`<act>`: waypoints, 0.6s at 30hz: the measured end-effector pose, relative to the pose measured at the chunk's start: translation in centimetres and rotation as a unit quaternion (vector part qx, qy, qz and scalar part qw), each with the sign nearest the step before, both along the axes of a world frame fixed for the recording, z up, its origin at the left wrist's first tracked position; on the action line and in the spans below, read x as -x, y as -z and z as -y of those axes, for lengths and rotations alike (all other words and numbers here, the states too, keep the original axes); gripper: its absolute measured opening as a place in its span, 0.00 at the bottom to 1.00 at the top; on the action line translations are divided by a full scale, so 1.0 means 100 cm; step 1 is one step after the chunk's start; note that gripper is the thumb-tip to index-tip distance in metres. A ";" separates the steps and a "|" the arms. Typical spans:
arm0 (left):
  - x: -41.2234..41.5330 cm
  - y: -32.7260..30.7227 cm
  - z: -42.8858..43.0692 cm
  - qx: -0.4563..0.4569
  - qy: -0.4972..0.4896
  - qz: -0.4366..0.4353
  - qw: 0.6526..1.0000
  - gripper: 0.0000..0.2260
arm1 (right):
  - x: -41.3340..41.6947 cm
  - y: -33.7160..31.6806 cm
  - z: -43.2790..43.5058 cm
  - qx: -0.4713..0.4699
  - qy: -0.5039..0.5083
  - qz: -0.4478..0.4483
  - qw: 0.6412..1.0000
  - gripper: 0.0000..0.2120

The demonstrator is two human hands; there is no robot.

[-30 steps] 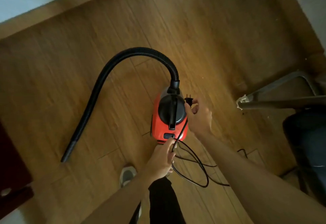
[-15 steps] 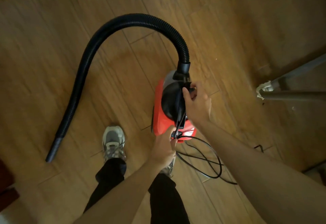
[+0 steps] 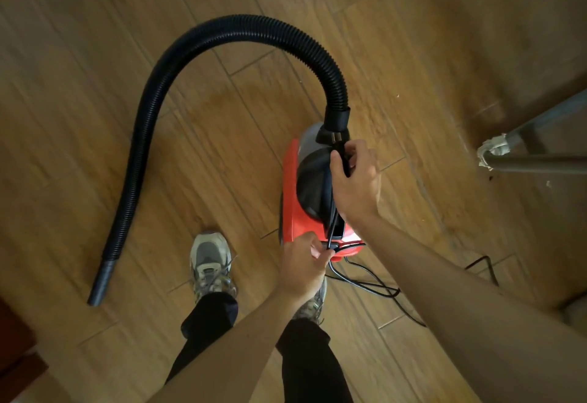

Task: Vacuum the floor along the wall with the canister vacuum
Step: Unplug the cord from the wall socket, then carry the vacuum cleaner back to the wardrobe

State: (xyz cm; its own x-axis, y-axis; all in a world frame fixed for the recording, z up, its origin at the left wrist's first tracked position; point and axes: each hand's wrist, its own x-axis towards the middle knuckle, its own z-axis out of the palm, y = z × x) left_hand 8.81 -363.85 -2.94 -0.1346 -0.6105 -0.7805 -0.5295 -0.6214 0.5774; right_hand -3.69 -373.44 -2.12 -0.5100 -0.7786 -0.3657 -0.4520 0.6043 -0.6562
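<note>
A red and black canister vacuum (image 3: 295,209) sits on the wooden floor in front of my feet. Its black ribbed hose (image 3: 222,29) arcs up and left, ending in a nozzle (image 3: 100,282) lying on the floor. My right hand (image 3: 355,180) holds the plug end of the black power cord (image 3: 365,282) over the top of the canister. My left hand (image 3: 303,266) pinches the same cord at the vacuum's rear, where loose loops trail onto the floor to the right.
A grey metal furniture leg with a torn wrapped tip (image 3: 495,151) juts in from the right. Dark red furniture (image 3: 12,355) sits at the bottom left corner. My shoes (image 3: 211,263) stand just behind the vacuum. No wall shows in the view.
The view has tilted down and closer, so the wall has left the frame. My right hand brought the plug over the canister top; my left foot stepped forward beside the vacuum.
</note>
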 end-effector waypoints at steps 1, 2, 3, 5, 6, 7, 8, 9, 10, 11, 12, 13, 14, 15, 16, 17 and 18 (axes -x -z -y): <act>-0.001 -0.001 0.004 -0.010 0.005 0.000 1.000 0.12 | -0.001 0.000 0.001 -0.001 0.004 -0.002 1.000 0.09; -0.004 -0.002 0.008 -0.019 0.014 -0.001 1.000 0.12 | -0.003 0.000 0.001 -0.003 0.009 -0.004 1.000 0.09; -0.009 -0.002 0.012 -0.025 0.030 -0.001 0.999 0.12 | -0.004 0.001 0.001 -0.003 0.014 -0.006 1.000 0.09; -0.024 0.001 0.025 -0.028 0.070 0.006 0.997 0.11 | -0.008 0.002 0.000 -0.001 0.026 -0.013 1.000 0.09; -0.034 0.003 0.034 -0.026 0.084 0.011 0.996 0.11 | -0.010 0.003 0.000 0.000 0.033 -0.017 0.999 0.09; -0.045 0.006 0.044 -0.025 0.090 0.024 0.995 0.11 | -0.012 0.004 0.000 0.001 0.040 -0.019 0.999 0.09; -0.056 0.008 0.056 -0.020 0.089 0.039 0.995 0.10 | -0.015 0.004 0.000 0.001 0.048 -0.020 0.999 0.09; -0.068 0.009 0.070 -0.013 0.087 0.060 0.994 0.09 | -0.018 0.005 0.000 0.001 0.057 -0.019 0.998 0.09; -0.080 0.010 0.086 -0.008 0.083 0.082 0.993 0.08 | -0.020 0.005 0.000 0.000 0.066 -0.020 0.998 0.09; -0.093 0.010 0.104 -0.003 0.077 0.108 0.991 0.06 | -0.023 0.006 0.000 0.000 0.074 -0.023 0.997 0.09; -0.106 0.010 0.122 0.009 0.079 0.142 0.987 0.07 | -0.025 0.007 0.001 0.000 0.078 -0.031 0.996 0.09; -0.120 0.010 0.141 0.027 0.092 0.178 0.979 0.10 | -0.026 0.008 0.002 -0.001 0.079 -0.041 0.996 0.10; -0.132 0.010 0.161 0.047 0.110 0.210 0.970 0.12 | -0.027 0.009 0.003 -0.004 0.079 -0.052 0.996 0.10; -0.144 0.010 0.180 0.067 0.120 0.234 0.962 0.13 | -0.028 0.010 0.004 -0.008 0.080 -0.062 0.995 0.10; -0.155 0.008 0.198 0.087 0.121 0.253 0.956 0.14 | -0.029 0.010 0.004 -0.013 0.082 -0.069 0.994 0.11; -0.164 0.007 0.215 0.100 0.114 0.266 0.952 0.14 | -0.029 0.010 0.005 -0.016 0.085 -0.074 0.994 0.11; -0.173 0.006 0.231 0.109 0.103 0.276 0.949 0.14 | -0.030 0.010 0.005 -0.018 0.085 -0.078 0.993 0.11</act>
State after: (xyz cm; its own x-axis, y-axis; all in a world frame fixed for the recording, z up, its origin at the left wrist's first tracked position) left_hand 26.10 -386.92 -3.52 0.1234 -0.7712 -0.6245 -0.8860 -0.3691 0.2807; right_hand -0.73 -373.96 -3.13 -0.6862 -0.6638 -0.2974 -0.4356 0.7024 -0.5629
